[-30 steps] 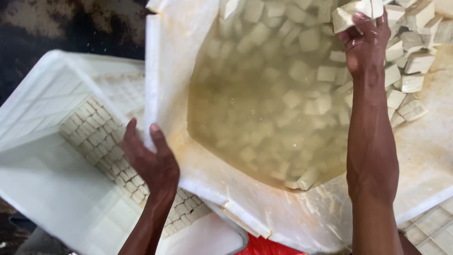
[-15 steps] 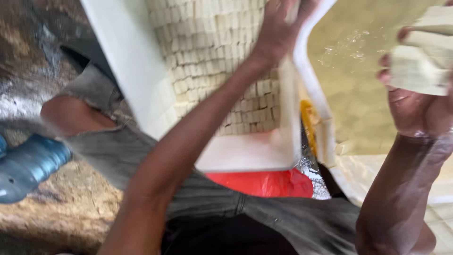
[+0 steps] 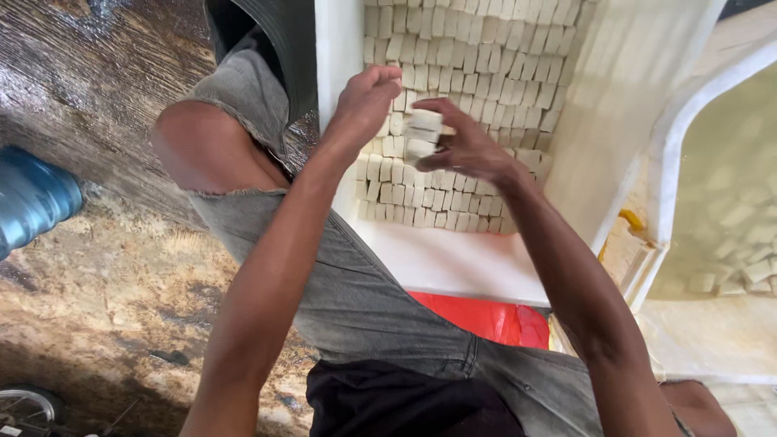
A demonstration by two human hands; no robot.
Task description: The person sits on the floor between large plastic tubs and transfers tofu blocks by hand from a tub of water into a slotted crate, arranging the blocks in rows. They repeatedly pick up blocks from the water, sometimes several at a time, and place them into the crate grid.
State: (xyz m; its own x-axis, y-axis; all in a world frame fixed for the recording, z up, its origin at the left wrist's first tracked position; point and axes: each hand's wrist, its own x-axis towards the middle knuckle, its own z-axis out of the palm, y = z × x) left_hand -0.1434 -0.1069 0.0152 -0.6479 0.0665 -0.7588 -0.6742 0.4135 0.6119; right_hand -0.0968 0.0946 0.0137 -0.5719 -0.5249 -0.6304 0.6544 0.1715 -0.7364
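Observation:
A white crate [image 3: 453, 267] lies in front of me, lined with rows of pale tofu cubes [image 3: 477, 73]. My right hand [image 3: 469, 146] hovers over those rows with its fingers closed on a small stack of tofu cubes [image 3: 422, 136]. My left hand [image 3: 366, 101] is right beside it, fingers curled and touching the same stack from the left. Both forearms reach up from the bottom of the view, over my knee in grey shorts [image 3: 243, 105].
To the right, a white tub [image 3: 668, 154] holds cloudy yellowish water with loose tofu cubes [image 3: 745, 271]. A red object [image 3: 486, 320] shows under the crate. The wet brown floor [image 3: 89, 267] has a blue bottle [image 3: 32, 198] at the left edge.
The view swung from the tub to the crate. My right hand carried tofu cubes from the tub over the crate's rows, and my left hand came in beside it.

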